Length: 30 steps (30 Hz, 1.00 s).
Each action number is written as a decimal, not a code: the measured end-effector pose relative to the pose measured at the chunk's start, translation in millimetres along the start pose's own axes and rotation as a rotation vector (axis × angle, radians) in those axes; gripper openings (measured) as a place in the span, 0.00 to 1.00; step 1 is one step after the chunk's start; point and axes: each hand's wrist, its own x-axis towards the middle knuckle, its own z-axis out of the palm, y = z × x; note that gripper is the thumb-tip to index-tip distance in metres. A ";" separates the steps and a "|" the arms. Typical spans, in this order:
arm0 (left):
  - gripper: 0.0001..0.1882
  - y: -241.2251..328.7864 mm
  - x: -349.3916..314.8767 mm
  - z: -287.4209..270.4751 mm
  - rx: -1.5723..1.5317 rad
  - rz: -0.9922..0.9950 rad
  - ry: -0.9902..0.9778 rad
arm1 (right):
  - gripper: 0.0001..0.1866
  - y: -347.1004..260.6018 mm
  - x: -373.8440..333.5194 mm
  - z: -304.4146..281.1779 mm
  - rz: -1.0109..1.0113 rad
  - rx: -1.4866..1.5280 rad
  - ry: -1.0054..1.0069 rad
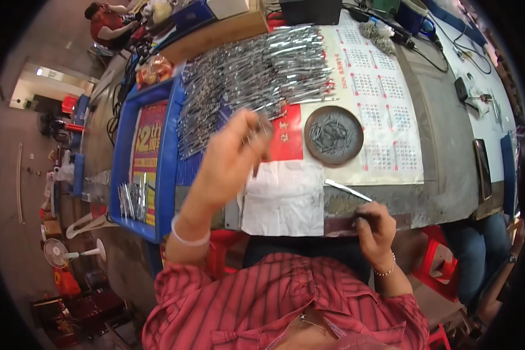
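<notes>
"Where's our slim tool [348,191]?"

"Slanting above the grey tabletop [452,201], between the creased white sheet [283,204] and our right hand [377,229]. Its pale near end meets the fingers; we can't tell whether that grip is clamped on it."

"Our left hand [230,154]?"

"Over the sheet's upper left, blurred. We can't tell whether its grip is apart or together."

"Beyond?"

"Thin, shiny metal rods [262,73], heaped densely."

"Containers?"

"We see a round brown dish [357,153] of grey pins [332,134], and a blue oblong tray [168,169] with metal strips [133,201] on a poster [146,146]."
</notes>
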 end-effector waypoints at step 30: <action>0.18 -70.5 366.3 -7.1 0.938 0.255 -0.367 | 0.11 14.6 4.1 -1.2 -0.296 -0.289 -0.060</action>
